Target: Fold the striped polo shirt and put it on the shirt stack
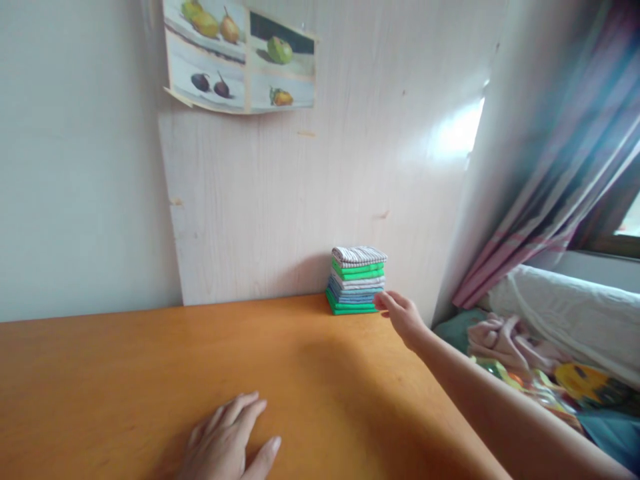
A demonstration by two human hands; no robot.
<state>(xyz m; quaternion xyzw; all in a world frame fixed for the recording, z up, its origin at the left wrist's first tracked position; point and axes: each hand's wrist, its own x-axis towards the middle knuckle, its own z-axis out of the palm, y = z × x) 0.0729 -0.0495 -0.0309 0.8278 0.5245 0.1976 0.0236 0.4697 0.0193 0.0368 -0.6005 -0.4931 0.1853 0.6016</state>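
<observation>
A neat stack of folded cloths [356, 283] stands at the table's back edge against the wall panel. Its top piece is striped grey and white, with green, whitish, blue and again green layers below. My right hand [400, 315] reaches out to the stack's lower right side, its fingers drawn together at that edge. Whether they grip a layer or only touch it cannot be made out. Near the front of the table my left hand [225, 433] lies palm down on the wood, fingers stretched and thumb apart, holding nothing.
The orange-brown wooden table [150, 360] runs up to a pale wood panel [280, 213]. A sheet of fruit pictures [245, 60] hangs above. On the right are a pink and purple curtain [530, 207] and a bed with a rumpled pink blanket [510, 343].
</observation>
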